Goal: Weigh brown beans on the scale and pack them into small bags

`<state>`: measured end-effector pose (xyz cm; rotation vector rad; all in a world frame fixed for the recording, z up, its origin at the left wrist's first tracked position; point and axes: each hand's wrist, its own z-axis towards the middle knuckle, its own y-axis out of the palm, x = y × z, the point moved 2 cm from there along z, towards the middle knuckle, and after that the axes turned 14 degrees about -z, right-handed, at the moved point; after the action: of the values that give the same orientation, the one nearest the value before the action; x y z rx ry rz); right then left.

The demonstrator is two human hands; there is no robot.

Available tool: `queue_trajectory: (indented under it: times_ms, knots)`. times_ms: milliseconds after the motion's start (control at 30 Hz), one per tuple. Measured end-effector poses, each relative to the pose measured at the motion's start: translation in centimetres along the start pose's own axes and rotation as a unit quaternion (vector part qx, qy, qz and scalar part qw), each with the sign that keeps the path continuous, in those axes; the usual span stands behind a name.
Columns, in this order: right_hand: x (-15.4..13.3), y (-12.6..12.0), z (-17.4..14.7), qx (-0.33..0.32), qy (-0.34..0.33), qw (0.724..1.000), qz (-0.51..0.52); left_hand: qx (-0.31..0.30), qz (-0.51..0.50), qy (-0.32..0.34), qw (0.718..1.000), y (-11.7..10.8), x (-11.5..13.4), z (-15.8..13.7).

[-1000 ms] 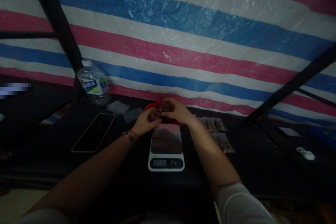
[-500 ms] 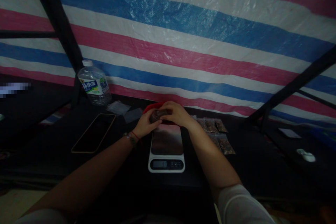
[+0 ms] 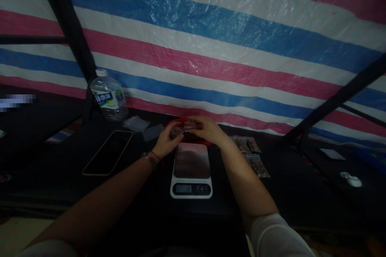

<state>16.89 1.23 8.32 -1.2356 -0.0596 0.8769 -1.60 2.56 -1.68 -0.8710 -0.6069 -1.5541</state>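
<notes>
Both hands are over a red bowl (image 3: 208, 143) behind the kitchen scale (image 3: 192, 160). My left hand (image 3: 165, 141) is closed on a small clear plastic cup (image 3: 177, 130) on the left. My right hand (image 3: 208, 129) grips another clear plastic piece (image 3: 189, 125), which looks like a second cup, tilted beside the first. Dark brown material shows dimly below the right fingers; most of the bowl's inside is hidden by the hands. Nothing rests on the scale's plate, and its small display (image 3: 183, 188) is lit.
Several small bags with brown contents (image 3: 257, 165) lie right of my right forearm. Flat clear bags (image 3: 136, 123) and a phone (image 3: 108, 153) lie to the left, with a large plastic bottle (image 3: 108, 96) behind. A striped sheet (image 3: 211, 64) and dark frame poles (image 3: 66, 28) bound the table.
The brown-filled clear container held between both hands has come apart into two clear pieces, one in each hand. The brown filling no longer shows in them. Both hands stay over the bowl.
</notes>
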Motion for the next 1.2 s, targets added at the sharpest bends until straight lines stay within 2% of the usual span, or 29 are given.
queue_trajectory:
  times_ms: [67,133,300,467,533,633,733,867,933,1067,1200]
  knots:
    - [0.1,-0.6,-0.2,-0.005,-0.003,1.000,-0.019,0.012,-0.001,0.003,1.000,-0.1,0.0,0.0]
    - [0.2,-0.7,-0.3,-0.037,-0.015,0.998,-0.047,0.028,0.001,0.001,1.000,-0.3,-0.2,-0.1]
    - [0.7,1.3,-0.6,-0.212,-0.034,0.976,-0.046,0.080,0.036,0.016,0.996,-0.7,-0.3,-0.1]
    - [1.1,2.7,-0.9,-0.307,-0.038,0.949,-0.054,0.118,0.051,0.040,0.991,-0.9,0.1,0.1]
    - [0.7,2.1,-0.9,-0.284,-0.039,0.958,-0.020,0.122,0.058,0.039,0.990,-0.8,0.1,0.1]
    - [-0.2,0.8,-0.6,-0.150,-0.015,0.988,0.042,0.109,0.080,0.037,0.990,-0.6,0.1,0.2]
    - [-1.3,0.9,-0.1,-0.046,-0.010,0.998,0.040,0.076,0.102,0.041,0.991,-0.1,0.1,0.2]
    - [-2.3,2.4,0.5,-0.026,-0.047,0.998,-0.036,0.042,0.118,0.043,0.991,0.4,0.2,0.1]
    - [-2.2,2.5,0.6,-0.010,-0.043,0.997,-0.058,0.043,0.118,0.042,0.991,0.4,0.2,0.1]
    - [-1.2,1.2,0.6,0.110,-0.025,0.991,-0.070,0.057,0.056,0.050,0.996,-0.1,-0.4,0.0]
    - [-0.2,0.9,0.8,0.094,-0.063,0.991,-0.067,0.040,-0.045,0.035,0.998,-0.3,-1.6,0.1]
